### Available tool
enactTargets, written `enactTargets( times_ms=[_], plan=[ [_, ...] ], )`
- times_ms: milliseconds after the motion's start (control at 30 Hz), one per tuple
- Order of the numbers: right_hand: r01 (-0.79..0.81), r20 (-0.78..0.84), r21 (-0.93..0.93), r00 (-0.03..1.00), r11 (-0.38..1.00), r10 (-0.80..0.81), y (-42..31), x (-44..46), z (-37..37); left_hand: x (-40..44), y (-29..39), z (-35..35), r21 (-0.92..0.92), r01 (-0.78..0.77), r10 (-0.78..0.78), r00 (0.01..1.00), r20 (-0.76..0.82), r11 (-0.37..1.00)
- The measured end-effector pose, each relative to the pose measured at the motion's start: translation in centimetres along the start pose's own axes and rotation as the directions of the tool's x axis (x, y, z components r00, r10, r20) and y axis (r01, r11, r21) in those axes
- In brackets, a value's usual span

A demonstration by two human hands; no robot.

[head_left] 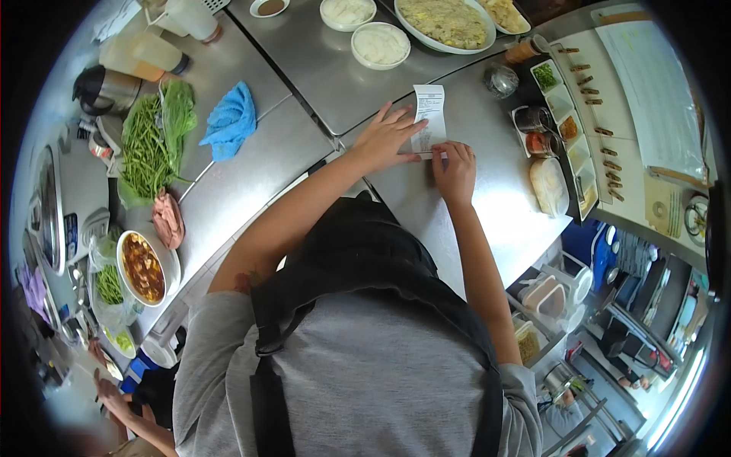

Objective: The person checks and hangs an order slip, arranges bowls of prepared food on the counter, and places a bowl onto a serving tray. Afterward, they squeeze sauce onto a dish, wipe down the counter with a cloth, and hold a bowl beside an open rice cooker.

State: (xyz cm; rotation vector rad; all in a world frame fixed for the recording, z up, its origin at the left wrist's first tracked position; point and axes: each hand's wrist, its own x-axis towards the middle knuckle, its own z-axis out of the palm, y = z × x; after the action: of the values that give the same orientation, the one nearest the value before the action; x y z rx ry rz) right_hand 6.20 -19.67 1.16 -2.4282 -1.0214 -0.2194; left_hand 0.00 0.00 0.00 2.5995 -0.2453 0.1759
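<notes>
Printed receipt point(432, 114) runs long-ways away from me, w/ my L hand point(378, 141) splayed at its left edge, R hand point(456, 167) pinching its near end.

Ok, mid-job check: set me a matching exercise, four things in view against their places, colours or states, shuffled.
1. paper slip
2. cloth
3. left bowl
4. jug

A. silver and black
B. holding reddish-brown food
C. partly under the left hand
D. blue and crumpled

Pairs: 1-C, 2-D, 3-B, 4-A
</notes>
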Motion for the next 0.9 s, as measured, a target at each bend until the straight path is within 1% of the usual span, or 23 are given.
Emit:
enactTargets(
  times_ms=[67, 167, 367, 467, 567, 667, 767, 867, 900],
  plan=[
    [0.051, 0.007, -0.027, 0.999, 0.998, -0.051, 0.2, 0.7, -0.5, 0.5, -0.3, 0.0, -0.018, -0.034, 0.033, 0.999, -0.037, 0.999],
    [0.050, 0.060, -0.008, 0.997, 0.999, -0.049, -1.2, -0.2, -1.0, -0.6, -0.2, 0.3, -0.028, -0.024, 0.023, 0.999, -0.027, 0.999],
    [0.136, 0.028, 0.008, 0.990, 0.991, -0.136, -0.9, 0.3, -0.7, -0.4, -0.3, 0.3, -0.081, 0.012, -0.012, 1.000, 0.006, 0.997],
    [0.174, -0.012, 0.036, 0.985, 0.984, -0.173, -1.0, 1.2, -0.3, -0.4, -0.5, 0.6, -0.101, 0.003, -0.005, 1.000, -0.019, 0.995],
    [0.273, 0.038, 0.107, 0.960, 0.956, -0.279, -1.8, 2.1, -0.1, -0.4, -0.4, 0.4, -0.099, 0.017, -0.017, 1.000, -0.006, 0.995],
    [0.298, 0.061, 0.086, 0.951, 0.951, -0.304, -1.7, 2.3, 0.1, -0.2, -0.5, 0.5, -0.135, 0.024, -0.025, 1.000, -0.006, 0.991],
    [0.252, 0.073, 0.062, 0.964, 0.966, -0.256, 0.9, 1.8, -0.8, -0.2, -0.3, 0.5, -0.149, 0.036, -0.037, 0.999, -0.003, 0.988],
    [0.156, 0.071, 0.049, 0.985, 0.987, -0.159, 2.7, 1.5, -2.3, 0.0, -0.5, 0.6, -0.101, 0.048, -0.045, 0.999, 0.029, 0.994],
    [0.155, 0.069, 0.060, 0.985, 0.986, -0.159, 2.5, 1.6, -2.2, -0.1, -0.5, 0.6, -0.102, 0.051, -0.049, 0.998, 0.028, 0.993]
  ],
)
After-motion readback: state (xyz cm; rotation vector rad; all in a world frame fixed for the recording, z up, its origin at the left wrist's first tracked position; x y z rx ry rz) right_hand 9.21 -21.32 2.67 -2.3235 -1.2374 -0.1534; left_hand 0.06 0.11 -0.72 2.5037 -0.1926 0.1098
